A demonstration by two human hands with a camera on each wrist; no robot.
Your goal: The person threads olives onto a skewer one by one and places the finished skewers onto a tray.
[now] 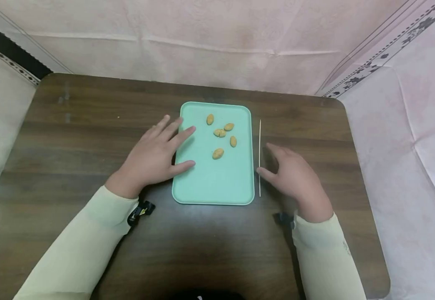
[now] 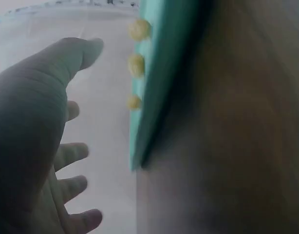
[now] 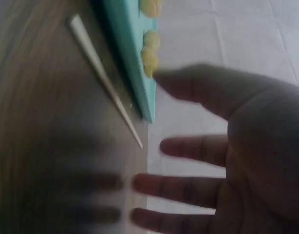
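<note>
A mint-green tray [image 1: 213, 183] lies on the table, carrying several tan, oval, nut-like pieces [image 1: 218, 153] that resemble almonds in the shell. Over the tray's left edge, my left hand [image 1: 153, 152] spreads its fingers and holds nothing. A thin pale wooden stick [image 1: 260, 146] lies beside the tray's right side. My right hand [image 1: 294, 173] hovers just right of it, thumb and index apart, the thumb tip overlapping the stick in the head view. In the right wrist view the fingers [image 3: 183, 190] extend with nothing between them, and the stick [image 3: 101, 73] lies below on the wood.
The dark brown wooden table [image 1: 90, 108] has rounded corners. Pale cloth [image 1: 202, 41] hangs behind it and more cloth [image 1: 408, 166] covers the right side. Dark wrist devices [image 1: 140, 211] sit at both sleeve cuffs.
</note>
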